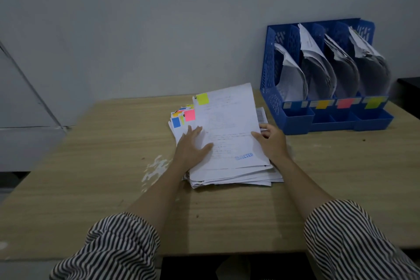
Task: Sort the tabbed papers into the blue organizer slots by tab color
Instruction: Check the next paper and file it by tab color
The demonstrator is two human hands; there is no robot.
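Head view. Risk: top sheet (229,129) with yellow tab (202,98) sits skewed on loose paper stack (227,177) — lifting by right edge alone may drag sheets beneath or fan stack across wooden table (91,166). Yellow and orange slot labels on blue organizer (327,75) look alike in dim light — misfiling possible.

Left hand (193,148): fingers straight, spread, pressing flat on stack's left side. Right hand (271,141): fingers curled at sheet's right edge, thumb on top, seemingly pinching it. Organizer stands right of stack, near, slots part-filled.
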